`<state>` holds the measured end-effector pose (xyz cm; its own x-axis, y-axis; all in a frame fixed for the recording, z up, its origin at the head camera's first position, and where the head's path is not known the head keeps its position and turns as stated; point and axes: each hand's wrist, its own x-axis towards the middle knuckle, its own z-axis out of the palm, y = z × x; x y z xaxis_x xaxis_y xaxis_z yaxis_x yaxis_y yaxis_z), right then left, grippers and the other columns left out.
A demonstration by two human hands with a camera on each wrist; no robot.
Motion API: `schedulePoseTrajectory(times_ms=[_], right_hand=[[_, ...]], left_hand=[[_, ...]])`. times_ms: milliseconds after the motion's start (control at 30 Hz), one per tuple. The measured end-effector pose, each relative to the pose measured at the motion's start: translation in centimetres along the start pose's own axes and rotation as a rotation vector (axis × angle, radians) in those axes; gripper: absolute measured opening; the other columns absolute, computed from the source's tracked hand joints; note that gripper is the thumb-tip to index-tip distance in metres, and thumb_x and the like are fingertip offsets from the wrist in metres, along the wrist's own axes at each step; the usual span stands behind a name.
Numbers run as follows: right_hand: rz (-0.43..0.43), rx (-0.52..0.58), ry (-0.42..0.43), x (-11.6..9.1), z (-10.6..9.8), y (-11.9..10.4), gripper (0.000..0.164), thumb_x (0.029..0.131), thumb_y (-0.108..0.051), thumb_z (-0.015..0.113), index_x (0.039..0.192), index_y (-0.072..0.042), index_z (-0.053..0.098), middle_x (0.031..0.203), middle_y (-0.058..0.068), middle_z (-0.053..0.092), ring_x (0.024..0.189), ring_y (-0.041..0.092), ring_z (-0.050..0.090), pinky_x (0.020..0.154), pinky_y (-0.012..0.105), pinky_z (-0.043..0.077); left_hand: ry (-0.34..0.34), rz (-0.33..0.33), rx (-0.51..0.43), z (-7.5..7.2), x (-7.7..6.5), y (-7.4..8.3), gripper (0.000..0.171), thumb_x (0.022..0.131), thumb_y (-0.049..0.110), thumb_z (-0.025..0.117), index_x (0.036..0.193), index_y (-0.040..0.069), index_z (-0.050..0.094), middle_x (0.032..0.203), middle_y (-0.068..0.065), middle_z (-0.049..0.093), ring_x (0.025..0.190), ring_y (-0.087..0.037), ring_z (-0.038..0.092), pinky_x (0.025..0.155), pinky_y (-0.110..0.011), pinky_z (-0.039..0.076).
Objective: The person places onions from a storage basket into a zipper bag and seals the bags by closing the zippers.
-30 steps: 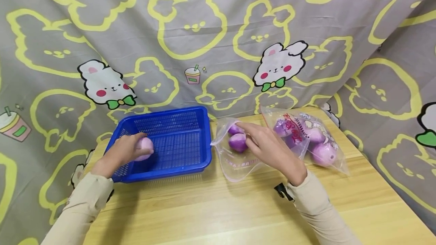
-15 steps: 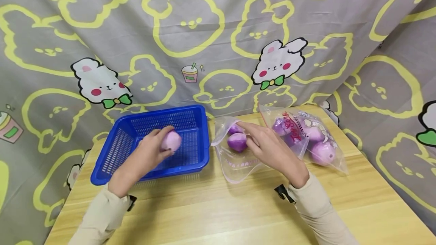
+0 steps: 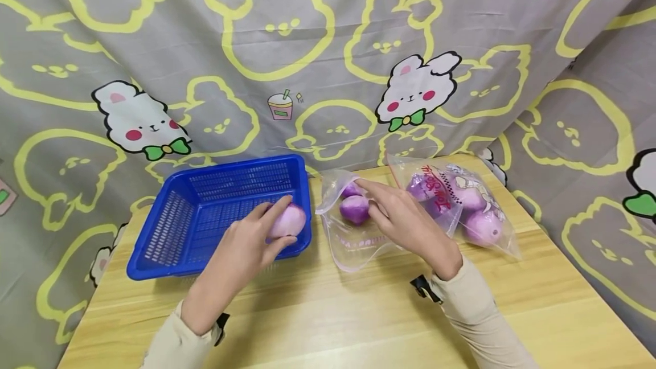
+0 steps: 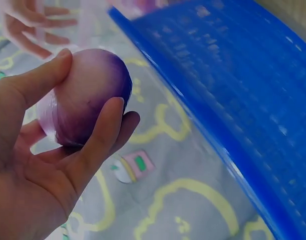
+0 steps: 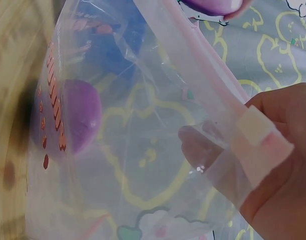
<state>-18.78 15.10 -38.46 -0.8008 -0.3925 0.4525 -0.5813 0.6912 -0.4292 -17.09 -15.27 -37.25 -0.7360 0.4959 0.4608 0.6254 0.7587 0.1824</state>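
Observation:
My left hand (image 3: 243, 252) holds a round purple-and-pale-pink fruit (image 3: 288, 221) over the right end of the blue basket (image 3: 176, 209). In the left wrist view the thumb and fingers curl round this fruit (image 4: 90, 95), with its darker purple side outward. My right hand (image 3: 410, 224) grips the mouth of a clear zip bag (image 3: 353, 246). A white slider (image 5: 255, 126) shows on the bag's pink strip in the right wrist view. Inside that bag lie two purple fruits, one of them (image 3: 355, 209) plainly seen and the other partly hidden behind the bag's edge.
A second clear bag (image 3: 441, 189) with red lettering and several purple and pink fruits lies at the right. Everything stands on a wooden table (image 3: 328, 323). A grey patterned curtain (image 3: 328, 27) hangs close behind it.
My left hand has carried the fruit rightward across the basket, from its left part to its right end, towards the zip bag. The right hand keeps its hold on the bag.

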Motion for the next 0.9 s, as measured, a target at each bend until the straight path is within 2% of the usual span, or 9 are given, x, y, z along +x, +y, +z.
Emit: schedulePoseTrajectory(times_ms=[233, 367, 400, 467, 533, 600, 633, 800, 900], right_hand=[[-0.016, -0.020, 0.005, 0.3, 0.0, 0.0, 0.048, 0.096, -0.007, 0.053, 0.144, -0.007, 0.051, 0.127, 0.011, 0.066, 0.052, 0.005, 0.031, 0.061, 0.030, 0.047], [-0.035, -0.031, 0.010, 0.3, 0.1, 0.1, 0.049, 0.095, -0.006, 0.054, 0.144, -0.006, 0.052, 0.127, 0.012, 0.066, 0.050, 0.005, 0.031, 0.076, 0.031, 0.048], [-0.038, -0.032, 0.012, 0.3, 0.2, 0.1, 0.048, 0.095, -0.005, 0.053, 0.144, -0.005, 0.051, 0.127, 0.012, 0.067, 0.049, 0.004, 0.030, 0.079, 0.032, 0.047], [-0.053, -0.034, 0.015, 0.2, 0.2, 0.2, 0.048, 0.095, -0.005, 0.053, 0.143, -0.004, 0.051, 0.122, 0.012, 0.068, 0.047, 0.004, 0.030, 0.103, 0.036, 0.040], [-0.069, -0.037, 0.018, 0.2, 0.3, 0.2, 0.048, 0.095, -0.004, 0.053, 0.143, -0.003, 0.051, 0.120, 0.012, 0.069, 0.047, 0.003, 0.033, 0.120, 0.040, 0.021], [-0.073, -0.037, 0.020, 0.2, 0.3, 0.2, 0.048, 0.095, -0.004, 0.054, 0.143, -0.003, 0.051, 0.115, 0.011, 0.070, 0.047, 0.003, 0.034, 0.122, 0.038, 0.014], [-0.080, -0.039, 0.022, 0.2, 0.3, 0.2, 0.048, 0.094, -0.003, 0.054, 0.142, -0.002, 0.052, 0.113, 0.010, 0.070, 0.047, 0.004, 0.035, 0.123, 0.039, 0.003], [-0.092, -0.049, 0.035, 0.2, 0.3, 0.4, 0.048, 0.093, -0.002, 0.055, 0.141, -0.001, 0.053, 0.105, 0.008, 0.070, 0.048, 0.004, 0.037, 0.123, 0.039, 0.003], [-0.096, -0.053, 0.029, 0.2, 0.2, 0.4, 0.047, 0.094, -0.003, 0.054, 0.141, 0.000, 0.053, 0.110, 0.010, 0.071, 0.054, 0.005, 0.045, 0.123, 0.042, 0.002]], left_hand=[[0.064, 0.092, -0.006, 0.4, -0.1, 2.9, 0.068, 0.081, 0.030, 0.084, 0.141, 0.015, 0.055, 0.115, -0.023, 0.064, 0.078, -0.035, 0.070, 0.062, -0.048, 0.058], [0.068, 0.123, -0.021, 1.0, 0.1, 4.1, 0.063, 0.085, 0.031, 0.080, 0.140, 0.012, 0.056, 0.117, -0.024, 0.063, 0.080, -0.035, 0.070, 0.064, -0.048, 0.058], [0.062, 0.130, -0.028, 1.2, 0.2, 4.4, 0.061, 0.086, 0.031, 0.078, 0.140, 0.012, 0.056, 0.118, -0.025, 0.063, 0.081, -0.035, 0.070, 0.065, -0.048, 0.059], [0.047, 0.144, -0.043, 1.7, 0.3, 4.9, 0.058, 0.089, 0.030, 0.076, 0.140, 0.012, 0.055, 0.120, -0.025, 0.063, 0.084, -0.036, 0.071, 0.069, -0.047, 0.059], [0.029, 0.150, -0.062, 2.2, 0.5, 5.4, 0.059, 0.090, 0.029, 0.074, 0.143, 0.013, 0.053, 0.123, -0.026, 0.062, 0.088, -0.037, 0.071, 0.072, -0.046, 0.060], [0.016, 0.152, -0.075, 2.6, 0.6, 5.9, 0.061, 0.091, 0.028, 0.074, 0.145, 0.013, 0.050, 0.125, -0.027, 0.061, 0.091, -0.037, 0.070, 0.074, -0.046, 0.060], [0.011, 0.150, -0.079, 2.7, 0.7, 6.2, 0.063, 0.091, 0.028, 0.074, 0.146, 0.013, 0.049, 0.126, -0.027, 0.060, 0.092, -0.038, 0.070, 0.075, -0.046, 0.059], [-0.021, 0.136, -0.100, 3.4, 1.4, 7.2, 0.069, 0.089, 0.029, 0.076, 0.149, 0.012, 0.045, 0.134, -0.023, 0.058, 0.104, -0.037, 0.068, 0.082, -0.046, 0.058], [-0.054, 0.132, -0.103, 3.9, 1.9, 7.6, 0.071, 0.088, 0.029, 0.077, 0.148, 0.008, 0.045, 0.140, -0.020, 0.054, 0.109, -0.037, 0.066, 0.087, -0.046, 0.057]])
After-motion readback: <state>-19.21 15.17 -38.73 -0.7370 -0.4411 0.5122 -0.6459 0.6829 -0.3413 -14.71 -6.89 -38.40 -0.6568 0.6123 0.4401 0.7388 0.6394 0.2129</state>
